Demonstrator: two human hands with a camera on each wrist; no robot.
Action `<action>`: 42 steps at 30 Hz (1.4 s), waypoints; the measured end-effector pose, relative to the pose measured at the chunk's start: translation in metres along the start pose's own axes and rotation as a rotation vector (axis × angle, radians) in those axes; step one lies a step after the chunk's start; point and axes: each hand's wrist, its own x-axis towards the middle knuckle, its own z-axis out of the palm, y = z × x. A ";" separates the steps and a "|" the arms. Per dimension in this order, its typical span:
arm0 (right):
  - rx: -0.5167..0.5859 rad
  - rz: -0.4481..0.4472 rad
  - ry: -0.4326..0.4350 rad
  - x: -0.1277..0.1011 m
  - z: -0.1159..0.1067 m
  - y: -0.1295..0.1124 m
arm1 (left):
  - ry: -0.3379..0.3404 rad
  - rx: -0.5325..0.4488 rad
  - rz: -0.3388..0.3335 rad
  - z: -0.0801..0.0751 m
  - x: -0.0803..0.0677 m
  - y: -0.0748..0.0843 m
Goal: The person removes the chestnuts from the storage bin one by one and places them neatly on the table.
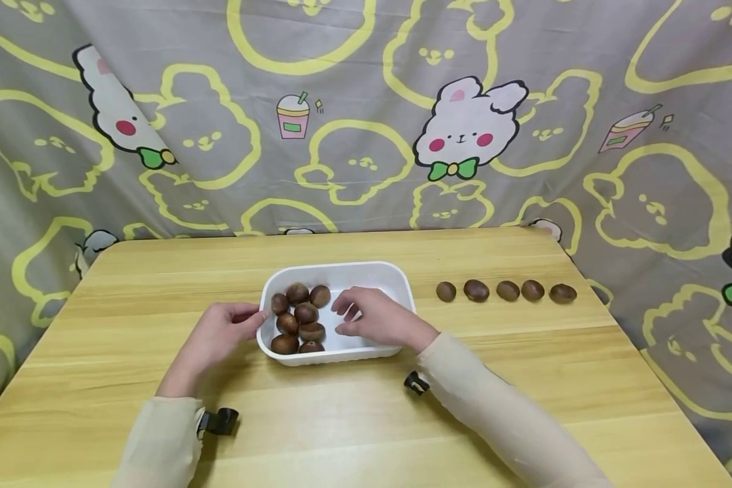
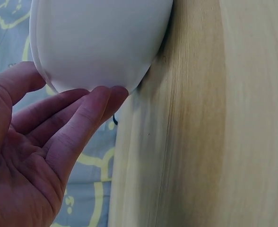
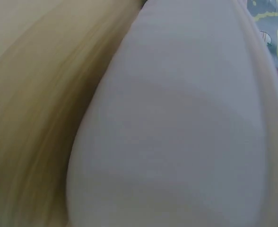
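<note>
A white plastic tray [image 1: 341,266] sits in the middle of the wooden table [image 1: 402,420]. Several brown chestnuts [image 1: 297,318] lie bunched in its left half. My left hand [image 1: 257,316] rests against the tray's left wall; in the left wrist view its straight fingers [image 2: 91,113] touch the tray [image 2: 101,42] from outside. My right hand [image 1: 344,316] reaches into the bare right half of the tray, fingers loosely bent, nothing between them. The right wrist view is filled by the tray's outer wall [image 3: 177,142], with no hand in sight.
Several more chestnuts [image 1: 507,291] lie in a row on the table to the right of the tray. A grey cartoon-rabbit cloth [image 1: 463,135] hangs behind and around the table. The table's right edge is close to the row.
</note>
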 end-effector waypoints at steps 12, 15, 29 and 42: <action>-0.068 0.112 -0.028 0.028 0.024 -0.006 | -0.002 -0.001 -0.010 0.000 0.001 -0.001; -0.071 0.131 -0.038 0.029 0.026 -0.007 | 0.000 -0.002 -0.010 0.000 0.001 0.000; -0.076 0.123 -0.033 0.032 0.035 -0.011 | 0.004 0.011 -0.010 0.000 0.000 -0.001; -0.146 0.161 -0.002 0.028 0.032 -0.011 | 0.018 -0.022 -0.008 0.002 -0.001 0.000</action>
